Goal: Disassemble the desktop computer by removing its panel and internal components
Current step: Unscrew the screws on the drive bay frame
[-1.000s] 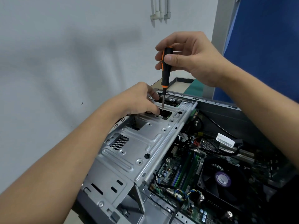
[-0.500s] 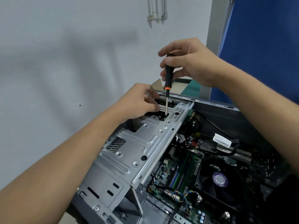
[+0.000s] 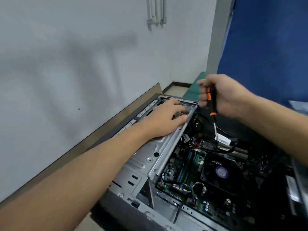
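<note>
An open desktop computer case (image 3: 133, 205) lies on its side in front of me. A silver metal drive cage (image 3: 150, 157) spans its left half. My left hand (image 3: 166, 119) lies on the far end of the cage, fingers stretched toward its right rail. My right hand (image 3: 225, 97) grips a black and orange screwdriver (image 3: 210, 104) in a fist above the case, its shaft pointing down and right over the cables. The motherboard (image 3: 183, 172) with a black CPU fan (image 3: 220, 172) shows in the right half.
A white wall runs close along the left, with a wooden table edge (image 3: 83, 144) beside the case. A blue panel (image 3: 266, 47) stands at the back right. Black cables with a white label (image 3: 221, 139) cross the case interior.
My right hand lifted the screwdriver off the cage screw and swung it right, now held in a fist. My left hand flattened over the cage's far end. The view tilted down.
</note>
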